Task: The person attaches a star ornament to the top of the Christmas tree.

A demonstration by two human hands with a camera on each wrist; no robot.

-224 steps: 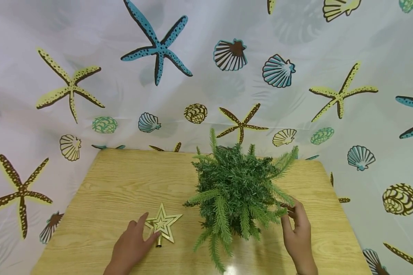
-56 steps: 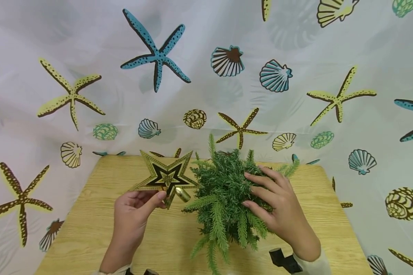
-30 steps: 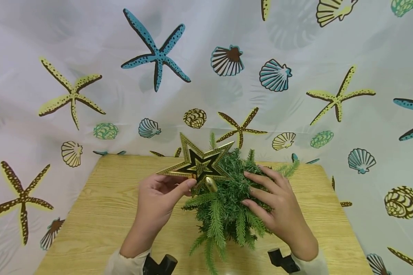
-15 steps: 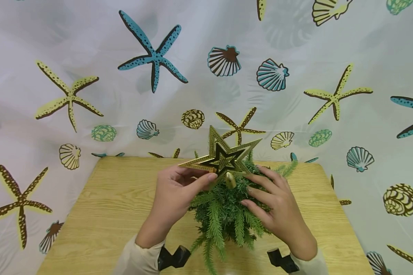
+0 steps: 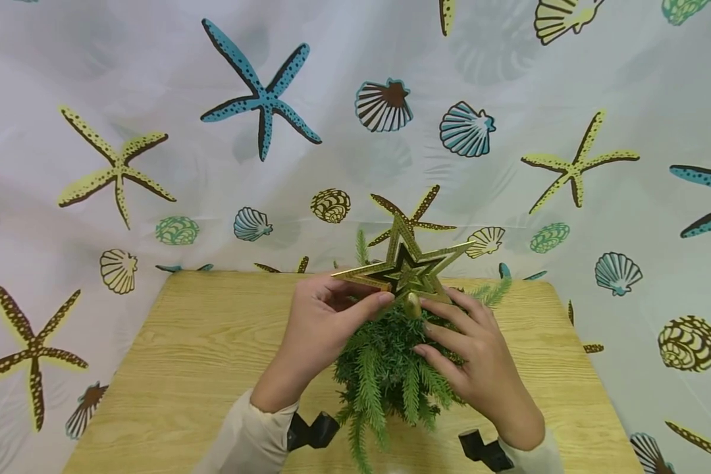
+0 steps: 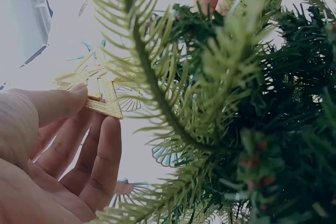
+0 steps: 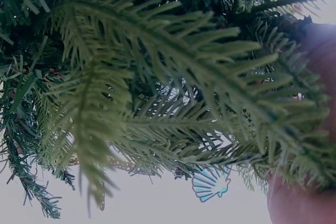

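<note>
My left hand (image 5: 326, 319) pinches a gold star tree topper (image 5: 411, 271) by one lower point, thumb on the near face, as the left wrist view also shows with the star (image 6: 111, 98). The star is held over the top of a small artificial Christmas tree (image 5: 385, 368), its short gold socket (image 5: 413, 305) tilted toward me near the foliage. Whether the socket touches the branches I cannot tell. My right hand (image 5: 480, 349) rests on the tree's right side with spread, slightly bent fingers. Green sprigs (image 7: 173, 77) cover much of the right wrist view, hiding those fingertips. The tree's base is hidden.
The tree stands on a light wooden table (image 5: 201, 355). Behind and beside the table hangs a white curtain (image 5: 308, 178) printed with starfish and shells. A black wrist mount (image 5: 314, 431) sits at my left cuff, another wrist mount (image 5: 484, 451) at my right.
My left hand has picked the star up from the table, raised it and carried it right, over the tree's top. My right hand has moved higher onto the foliage and stays there.
</note>
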